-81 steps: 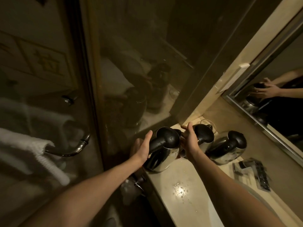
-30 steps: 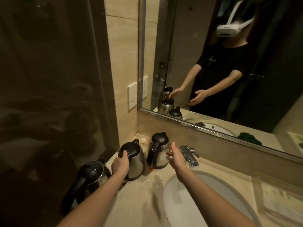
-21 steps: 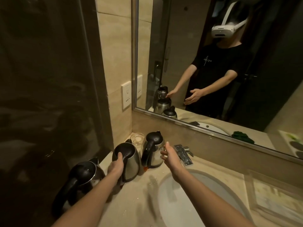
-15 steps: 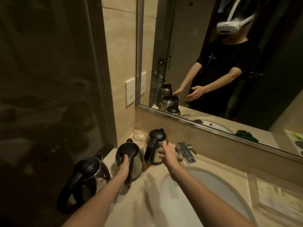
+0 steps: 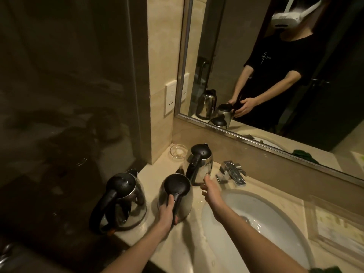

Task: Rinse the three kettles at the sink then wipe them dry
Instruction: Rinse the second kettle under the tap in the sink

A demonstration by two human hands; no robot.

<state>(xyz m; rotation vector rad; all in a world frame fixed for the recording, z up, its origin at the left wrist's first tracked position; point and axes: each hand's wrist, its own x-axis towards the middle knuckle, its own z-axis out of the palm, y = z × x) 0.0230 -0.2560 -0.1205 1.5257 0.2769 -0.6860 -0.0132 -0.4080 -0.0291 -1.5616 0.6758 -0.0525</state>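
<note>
1. Along the counter's (image 5: 155, 170) left end, three kettles are standing upright: the front kettle (image 5: 123, 200) at the left edge, the middle kettle (image 5: 177, 194) just beside it, and the back kettle (image 5: 201, 164) nearer the back left corner.
2. The left hand (image 5: 167, 211) is gripping the middle kettle's black handle, fingers curled round it.
3. The right hand (image 5: 209, 191) is hovering with its fingers straight and loose beside the back kettle; whether it is touching cannot be told.
4. A glass dish (image 5: 178, 152) is sitting in the back left corner, and the faucet (image 5: 231, 172) is standing at the back edge behind the sink (image 5: 275, 209).
</note>
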